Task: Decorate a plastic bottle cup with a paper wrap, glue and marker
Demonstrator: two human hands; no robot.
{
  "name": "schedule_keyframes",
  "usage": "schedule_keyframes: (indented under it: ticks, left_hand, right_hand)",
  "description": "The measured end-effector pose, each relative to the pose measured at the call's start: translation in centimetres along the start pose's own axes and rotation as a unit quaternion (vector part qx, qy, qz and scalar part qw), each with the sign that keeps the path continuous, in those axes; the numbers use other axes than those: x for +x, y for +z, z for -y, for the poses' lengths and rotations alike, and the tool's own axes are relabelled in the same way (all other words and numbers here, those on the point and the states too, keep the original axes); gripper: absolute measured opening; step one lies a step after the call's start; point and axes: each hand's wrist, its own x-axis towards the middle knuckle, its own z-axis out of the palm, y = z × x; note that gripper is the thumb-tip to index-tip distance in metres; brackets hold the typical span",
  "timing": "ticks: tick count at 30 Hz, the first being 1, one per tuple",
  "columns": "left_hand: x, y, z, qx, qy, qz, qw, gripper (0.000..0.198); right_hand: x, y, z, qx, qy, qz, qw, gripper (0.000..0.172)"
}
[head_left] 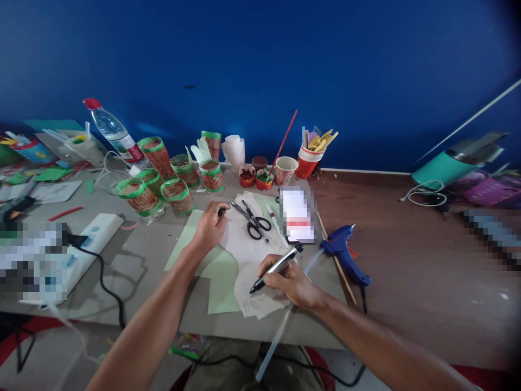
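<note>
Marker pen (281,264): silver and black, slanting over white paper (248,260), its dark lower end near small drawn loops (251,305).
Right grip (293,282): closed around the pen's barrel.
Left grip (210,224): pinching a small black object (222,211) near the paper's upper left.
Left paper edge: wavy, overlapping green sheets (222,297).
Room ahead: bounded by black-handled scissors (253,219).
Room rightward: bounded by a blue glue gun (345,255), beyond which brown tabletop (407,250) stretches.
Front edge: translucent glue stick (275,342) overhanging the grey board (195,323).

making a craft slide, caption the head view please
Right hand holding a marker over paper, with scissors and a glue gun nearby.
</note>
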Motion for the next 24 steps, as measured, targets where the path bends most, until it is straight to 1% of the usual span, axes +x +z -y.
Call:
schedule_keyframes:
  ticks: [4,8,11,18,22,24]
  left_hand:
    - [-0.17,0.01,-0.13,0.002,0.029,0.027,0.999,0.018]
    - [-0.28,-0.01,-0.30,0.005,0.013,0.014,1.000,0.017]
    - [-0.24,0.05,-0.19,0.006,-0.002,0.005,1.000,0.017]
    - [-0.18,0.28,-0.01,0.017,0.004,0.018,1.000,0.011]
    - [-0.17,0.28,0.01,0.037,0.016,0.040,0.998,0.006]
    - [-0.22,0.31,0.02,0.051,0.022,0.054,0.997,0.007]
  right_hand:
    - [0.03,0.00,0.01,-0.002,0.000,-0.004,1.000,0.036]
    - [0.05,-0.01,0.06,-0.003,-0.015,-0.001,1.000,0.035]
    - [0.05,-0.09,-0.01,-0.001,-0.013,0.006,1.000,0.034]
    - [0.04,-0.02,-0.09,0.008,-0.020,0.000,1.000,0.030]
    - [0.00,-0.04,-0.29,0.018,-0.006,0.008,1.000,0.031]
    - [-0.02,-0.06,-0.33,0.018,-0.003,0.008,1.000,0.031]
